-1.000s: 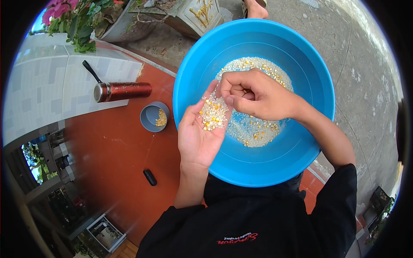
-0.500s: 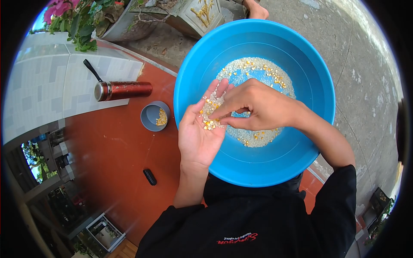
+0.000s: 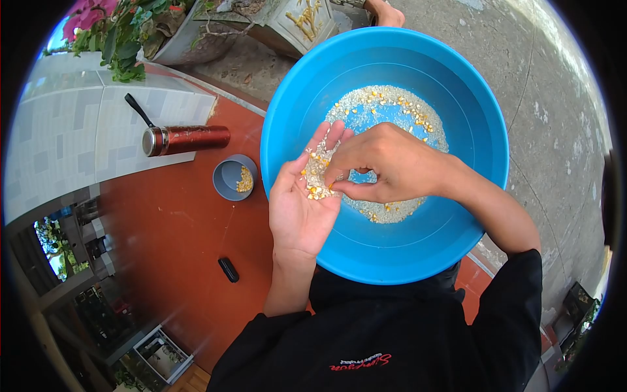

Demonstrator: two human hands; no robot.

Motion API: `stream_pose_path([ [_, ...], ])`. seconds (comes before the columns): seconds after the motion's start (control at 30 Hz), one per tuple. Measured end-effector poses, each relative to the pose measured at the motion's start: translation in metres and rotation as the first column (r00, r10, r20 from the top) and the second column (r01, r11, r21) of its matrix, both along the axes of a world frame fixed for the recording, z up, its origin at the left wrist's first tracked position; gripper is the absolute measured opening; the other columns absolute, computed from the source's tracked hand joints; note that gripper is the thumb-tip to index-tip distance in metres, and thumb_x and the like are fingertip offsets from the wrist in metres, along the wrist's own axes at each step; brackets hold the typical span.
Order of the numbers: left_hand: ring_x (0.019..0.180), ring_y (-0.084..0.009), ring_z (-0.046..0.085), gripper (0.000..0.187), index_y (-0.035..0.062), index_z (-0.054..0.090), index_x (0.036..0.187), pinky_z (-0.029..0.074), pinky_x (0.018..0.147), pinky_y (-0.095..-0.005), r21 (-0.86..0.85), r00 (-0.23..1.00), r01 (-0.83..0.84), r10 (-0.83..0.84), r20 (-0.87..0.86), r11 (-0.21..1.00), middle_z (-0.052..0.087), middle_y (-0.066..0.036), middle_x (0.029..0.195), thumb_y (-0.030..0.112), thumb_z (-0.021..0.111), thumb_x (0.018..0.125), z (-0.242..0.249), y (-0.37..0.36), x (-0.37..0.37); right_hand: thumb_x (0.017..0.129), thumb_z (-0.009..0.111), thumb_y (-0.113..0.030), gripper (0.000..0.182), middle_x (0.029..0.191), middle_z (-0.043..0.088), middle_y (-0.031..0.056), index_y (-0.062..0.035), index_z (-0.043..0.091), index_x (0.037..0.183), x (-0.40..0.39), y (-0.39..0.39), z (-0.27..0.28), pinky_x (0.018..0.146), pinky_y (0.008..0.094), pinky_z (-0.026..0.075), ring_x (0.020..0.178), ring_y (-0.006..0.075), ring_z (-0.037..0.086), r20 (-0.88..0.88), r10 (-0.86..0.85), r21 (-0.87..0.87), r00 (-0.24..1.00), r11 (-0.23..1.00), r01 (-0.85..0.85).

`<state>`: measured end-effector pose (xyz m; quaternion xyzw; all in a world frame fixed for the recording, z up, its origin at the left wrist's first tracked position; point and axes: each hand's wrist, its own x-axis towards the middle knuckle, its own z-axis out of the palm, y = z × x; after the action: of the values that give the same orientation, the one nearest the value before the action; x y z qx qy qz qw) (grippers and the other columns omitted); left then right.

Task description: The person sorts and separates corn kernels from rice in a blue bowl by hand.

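My left hand (image 3: 297, 212) is palm up over the left side of a large blue basin (image 3: 366, 257), fingers extended. On its palm and fingers rests a handful of rice mixed with yellow corn kernels (image 3: 316, 175). My right hand (image 3: 398, 163) reaches across from the right, thumb and index finger pinched over the left palm. A corn kernel shows at those fingertips, partly hidden by them. Below the hands, rice (image 3: 389, 98) with scattered corn kernels lies in a broad ring on the basin floor; my right hand covers part of it.
Left of the basin, a small grey bowl (image 3: 226, 189) holds some corn kernels. A red thermos (image 3: 189, 140) with a black strap lies behind it. A small black case (image 3: 228, 269) lies on the red floor (image 3: 170, 242). Planters (image 3: 281, 29) stand at the top, near a bare foot (image 3: 386, 14).
My right index finger has curled back toward the thumb, closing into a pinch at the lower edge of the left palm. The left hand stays almost still.
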<state>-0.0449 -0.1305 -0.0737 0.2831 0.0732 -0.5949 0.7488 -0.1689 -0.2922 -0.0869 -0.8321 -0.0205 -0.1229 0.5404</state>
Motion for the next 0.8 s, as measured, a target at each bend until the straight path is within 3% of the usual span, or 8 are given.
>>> stream_pose_path([
  [0.1,0.156,-0.0297,0.042,0.058,-0.0038,0.029,0.166,0.035,0.131,-0.0464,-0.020,0.999,0.015,-0.016,-0.043,1.000,0.044,-0.020,0.167,0.016,0.041,0.112,-0.001,0.003,0.004,0.088,0.071,-0.006,0.006,0.075,0.070,0.0072,-0.0047,0.074,0.093,0.000,-0.003,0.010,0.066,0.0369,0.051,0.068,0.0196,0.066,-0.096,-0.029,0.205,0.995,0.978,0.048],
  [0.17,0.156,-0.0291,0.042,0.059,-0.0045,0.032,0.165,0.038,0.129,-0.0449,0.058,1.000,-0.013,0.014,-0.014,0.998,0.044,-0.021,0.167,0.019,0.043,0.112,0.001,0.001,0.001,0.089,0.067,-0.006,0.005,0.069,0.063,0.0043,-0.0037,0.071,0.092,0.000,-0.006,0.010,0.062,0.0345,0.046,0.063,0.0140,0.057,-0.180,-0.049,0.376,0.982,0.919,0.115],
  [0.27,0.156,-0.0287,0.042,0.059,-0.0048,0.033,0.164,0.039,0.128,-0.0440,0.069,0.999,-0.027,0.028,-0.017,0.997,0.043,-0.021,0.167,0.021,0.043,0.112,0.000,0.000,0.001,0.089,0.065,-0.005,0.004,0.065,0.057,0.0013,-0.0033,0.068,0.090,0.004,-0.007,0.000,0.058,0.0330,0.039,0.060,0.0097,0.046,-0.134,-0.024,0.689,0.991,0.716,0.111],
  [0.37,0.156,-0.0295,0.042,0.059,-0.0033,0.031,0.165,0.036,0.130,-0.0456,-0.003,0.998,-0.005,0.005,-0.063,1.000,0.043,-0.020,0.168,0.018,0.043,0.112,-0.002,0.000,0.004,0.087,0.065,-0.004,0.010,0.064,0.056,0.0031,-0.0030,0.073,0.094,0.000,-0.009,0.009,0.059,0.0346,0.043,0.058,0.0140,0.051,-0.114,-0.005,0.373,0.993,0.927,0.048],
  [0.47,0.158,-0.0301,0.039,0.059,-0.0024,0.029,0.166,0.034,0.132,-0.0467,-0.037,0.997,0.016,-0.019,-0.078,0.999,0.042,-0.020,0.169,0.017,0.041,0.112,-0.002,0.002,0.006,0.088,0.075,-0.009,0.015,0.070,0.059,0.0020,-0.0057,0.077,0.102,-0.002,-0.008,0.015,0.059,0.0334,0.042,0.058,0.0163,0.051,-0.100,0.008,0.107,0.995,0.994,0.003],
  [0.57,0.160,-0.0304,0.036,0.059,-0.0020,0.028,0.167,0.033,0.132,-0.0472,-0.032,0.998,0.022,-0.024,-0.064,0.999,0.040,-0.019,0.170,0.017,0.039,0.112,0.000,0.001,0.004,0.087,0.083,-0.013,0.021,0.079,0.073,0.0059,-0.0096,0.081,0.108,-0.001,-0.003,0.001,0.063,0.0360,0.052,0.063,0.0243,0.064,-0.010,0.006,-0.012,1.000,1.000,-0.006],
  [0.67,0.162,-0.0309,0.033,0.059,-0.0018,0.027,0.167,0.032,0.133,-0.0475,-0.028,0.999,0.026,-0.027,-0.045,0.999,0.040,-0.019,0.171,0.018,0.037,0.112,-0.002,0.001,0.004,0.086,0.087,-0.016,0.022,0.090,0.080,0.0060,-0.0114,0.082,0.106,-0.002,-0.002,-0.004,0.069,0.0380,0.059,0.074,0.0267,0.074,0.010,0.010,-0.103,1.000,0.995,-0.009],
  [0.8,0.163,-0.0312,0.032,0.059,-0.0019,0.027,0.168,0.032,0.133,-0.0479,-0.025,0.999,0.031,-0.031,-0.024,0.999,0.040,-0.019,0.171,0.018,0.036,0.113,-0.002,0.001,0.004,0.087,0.086,-0.015,0.020,0.093,0.081,0.0047,-0.0125,0.082,0.106,-0.003,0.001,0.001,0.070,0.0377,0.060,0.079,0.0267,0.076,0.011,-0.006,-0.155,1.000,0.988,0.007],
])
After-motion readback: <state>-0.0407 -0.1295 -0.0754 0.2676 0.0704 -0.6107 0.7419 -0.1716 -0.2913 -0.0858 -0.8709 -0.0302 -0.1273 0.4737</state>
